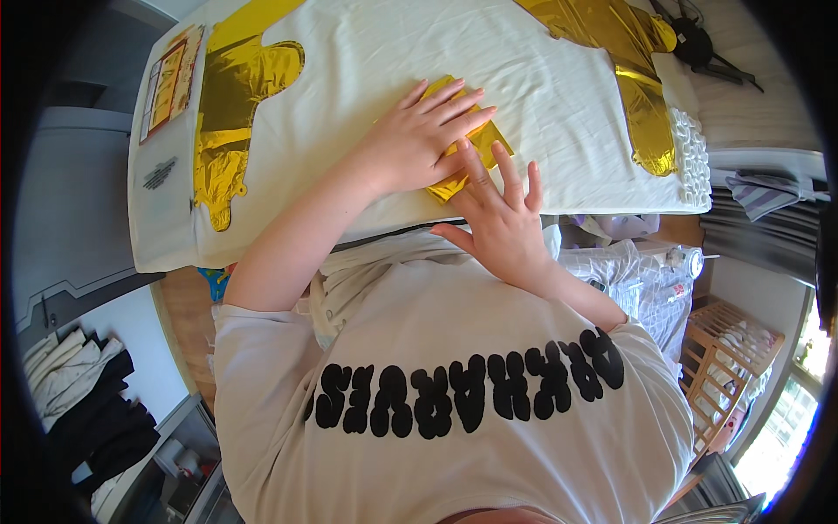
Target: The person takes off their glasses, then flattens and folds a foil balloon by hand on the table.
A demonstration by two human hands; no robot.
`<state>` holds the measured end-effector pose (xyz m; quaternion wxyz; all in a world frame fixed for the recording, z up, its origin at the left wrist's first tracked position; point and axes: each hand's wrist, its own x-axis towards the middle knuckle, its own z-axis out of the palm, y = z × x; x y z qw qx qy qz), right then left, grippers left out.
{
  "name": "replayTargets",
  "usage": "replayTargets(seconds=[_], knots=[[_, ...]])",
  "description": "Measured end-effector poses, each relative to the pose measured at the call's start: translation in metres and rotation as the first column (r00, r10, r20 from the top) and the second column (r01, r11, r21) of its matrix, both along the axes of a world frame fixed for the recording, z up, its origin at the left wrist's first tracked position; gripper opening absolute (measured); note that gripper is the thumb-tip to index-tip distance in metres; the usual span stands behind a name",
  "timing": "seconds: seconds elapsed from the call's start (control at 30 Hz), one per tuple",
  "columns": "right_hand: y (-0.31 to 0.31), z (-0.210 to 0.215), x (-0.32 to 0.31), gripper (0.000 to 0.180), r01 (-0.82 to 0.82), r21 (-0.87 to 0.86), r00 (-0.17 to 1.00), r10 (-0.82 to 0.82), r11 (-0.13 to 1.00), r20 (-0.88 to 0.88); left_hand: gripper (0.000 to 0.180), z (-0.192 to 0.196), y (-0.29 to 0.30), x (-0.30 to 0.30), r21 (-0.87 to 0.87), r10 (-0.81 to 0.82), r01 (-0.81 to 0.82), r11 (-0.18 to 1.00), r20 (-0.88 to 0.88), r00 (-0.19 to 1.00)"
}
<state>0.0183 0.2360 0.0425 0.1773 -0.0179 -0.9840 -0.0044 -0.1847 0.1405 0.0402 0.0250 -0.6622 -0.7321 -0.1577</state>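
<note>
A small folded piece of gold foil, possibly a flat foil balloon (448,187), lies near the front edge of a white-covered surface (367,65). My left hand (423,135) rests palm down across it, fingers spread and extended. Its lower right part is touched by my right hand (502,214), whose fingers are also stretched apart. The hands overlap slightly, and most of the foil is hidden beneath them. Flat and uninflated, a larger gold foil balloon (231,96) lies to the left. Another gold foil balloon (642,83) is spread at the far right.
A printed sheet (170,83) lies at the surface's left edge. White looped strips (691,162) sit at its right corner, with a black spindly object (696,44) beyond. Plastic-wrapped goods (642,275) and a wooden slatted frame (724,358) stand to my right.
</note>
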Motion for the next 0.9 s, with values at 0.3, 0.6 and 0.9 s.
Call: replayTargets(seconds=[0.3,0.6,0.9], knots=[[-0.002,-0.011,0.019,0.031,-0.047,-0.041,0.990,0.041,0.998,-0.138,0.062,-0.004,0.001,0.000,0.045,-0.005,0.006,0.999,-0.033,0.999],[-0.008,-0.010,0.010,0.035,-0.017,-0.089,0.998,0.011,0.996,-0.067,0.066,-0.002,0.001,0.000,0.006,0.003,-0.002,1.000,-0.062,0.998],[-0.005,-0.006,0.009,0.033,-0.061,-0.012,0.996,0.060,0.998,-0.066,0.074,-0.002,0.000,-0.001,0.012,-0.009,0.010,1.000,-0.056,0.998]])
